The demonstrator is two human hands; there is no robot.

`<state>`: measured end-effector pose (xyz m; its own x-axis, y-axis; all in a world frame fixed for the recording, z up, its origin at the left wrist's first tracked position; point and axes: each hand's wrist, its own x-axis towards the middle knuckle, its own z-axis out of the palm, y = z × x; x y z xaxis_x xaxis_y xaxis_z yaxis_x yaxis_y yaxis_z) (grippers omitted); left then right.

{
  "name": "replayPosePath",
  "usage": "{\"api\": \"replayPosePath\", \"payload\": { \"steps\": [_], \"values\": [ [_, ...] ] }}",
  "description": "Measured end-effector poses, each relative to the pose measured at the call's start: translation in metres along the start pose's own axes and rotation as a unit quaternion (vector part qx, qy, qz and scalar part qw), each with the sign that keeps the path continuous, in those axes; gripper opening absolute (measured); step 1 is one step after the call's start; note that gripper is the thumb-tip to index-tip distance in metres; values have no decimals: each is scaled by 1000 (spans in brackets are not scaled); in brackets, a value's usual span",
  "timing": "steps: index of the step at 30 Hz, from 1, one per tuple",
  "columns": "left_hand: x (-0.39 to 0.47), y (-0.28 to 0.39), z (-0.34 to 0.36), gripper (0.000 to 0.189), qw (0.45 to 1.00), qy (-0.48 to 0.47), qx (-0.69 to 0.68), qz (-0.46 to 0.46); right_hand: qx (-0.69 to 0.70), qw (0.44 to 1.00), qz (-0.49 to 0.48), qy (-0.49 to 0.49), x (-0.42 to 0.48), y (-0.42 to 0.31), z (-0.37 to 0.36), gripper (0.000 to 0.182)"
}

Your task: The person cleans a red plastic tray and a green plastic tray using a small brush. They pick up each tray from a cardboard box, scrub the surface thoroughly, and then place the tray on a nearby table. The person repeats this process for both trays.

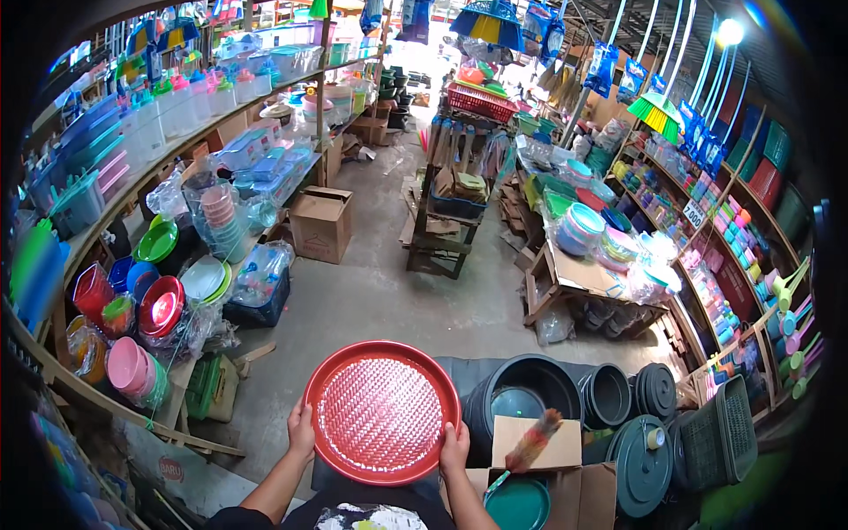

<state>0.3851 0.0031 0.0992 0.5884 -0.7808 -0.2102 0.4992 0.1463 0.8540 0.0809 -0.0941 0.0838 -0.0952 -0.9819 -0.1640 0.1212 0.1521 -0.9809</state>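
A round red plastic tray (pixel 381 412) with a woven pattern is held level in front of my body. My left hand (pixel 301 430) grips its left rim, thumb on top. The right rim is in my right hand (pixel 454 449), also with the thumb uppermost. Just right of that hand stands an open cardboard box (pixel 538 442) with a green round plastic tray (pixel 518 507) inside. A multicoloured feather duster (pixel 533 442) leans across the box. Behind the box is a large dark plastic tub (pixel 530 391).
Stacked dark buckets (pixel 606 395), a grey-green lid (pixel 640 464) and crates (pixel 719 437) stand at right. Pink bowls (pixel 132 364) and red basins (pixel 162 306) crowd the left shelf. A wooden table (pixel 583 271) with basins, a central rack (pixel 440 242) and a carton (pixel 322 224) stand ahead.
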Motion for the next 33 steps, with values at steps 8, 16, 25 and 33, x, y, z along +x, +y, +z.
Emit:
{"api": "replayPosePath", "payload": {
  "steps": [8,16,25,33],
  "values": [
    [77,-10,42,37,1000,-17,13,-19,42,999,13,16,68,-8,18,30],
    [220,-41,120,38,999,-9,28,-12,94,995,29,27,226,-6,58,37],
    [386,-39,238,39,999,4,31,20,54,998,18,-1,436,-54,106,37],
    [471,-38,285,39,999,23,30,28,54,998,37,-25,532,-80,147,38]
  ]
}}
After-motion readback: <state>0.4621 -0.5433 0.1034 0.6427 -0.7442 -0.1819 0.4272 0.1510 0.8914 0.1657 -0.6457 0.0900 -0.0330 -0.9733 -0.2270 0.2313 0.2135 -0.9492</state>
